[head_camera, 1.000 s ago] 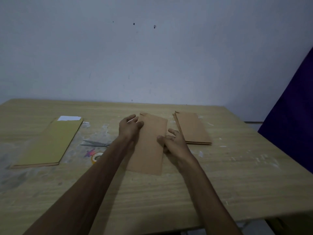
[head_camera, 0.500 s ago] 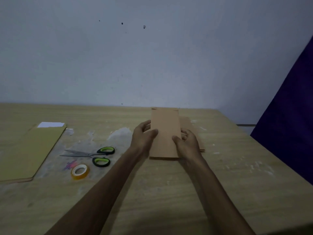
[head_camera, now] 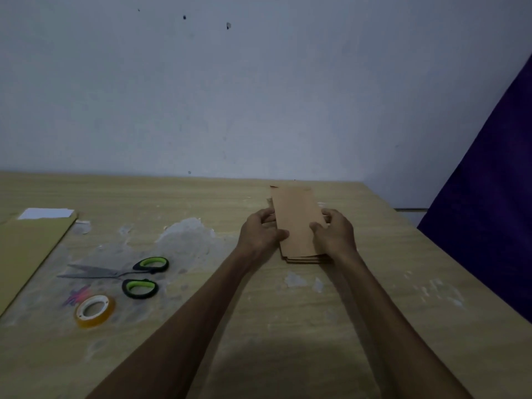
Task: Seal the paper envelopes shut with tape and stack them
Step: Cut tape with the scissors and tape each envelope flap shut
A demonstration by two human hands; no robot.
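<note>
Pale, scuffed wood grain is being shown across the table [head_camera: 359, 326], which is being backed by a plain grey-white wall [head_camera: 259, 96] marked with a few dark specks; a dark purple cloth [head_camera: 495, 211] is being seen at three o'clock.

Toward one o'clock of the table's middle, a brown envelope [head_camera: 298, 223] is being pinched along both long edges: its left edge is being gripped by the left hand [head_camera: 260, 234], thumb on top and fingers curled beneath, and its right edge by the right hand [head_camera: 335, 234] in the same way. It is being held just over a stack of brown envelopes [head_camera: 305, 259], whose near edges are peeking out below; whether contact is being made cannot be told.

Further out, at nine o'clock, scissors [head_camera: 121, 273] with green-and-black handles are lying flat, blades pointing left. A tape roll [head_camera: 95, 311] is lying near them at eight o'clock, beside a small pink scrap [head_camera: 76, 295]. At the far left edge, a yellow-green folder [head_camera: 26, 251] is being topped by white paper [head_camera: 46, 213]. Whitish worn patches are being seen on the tabletop.
</note>
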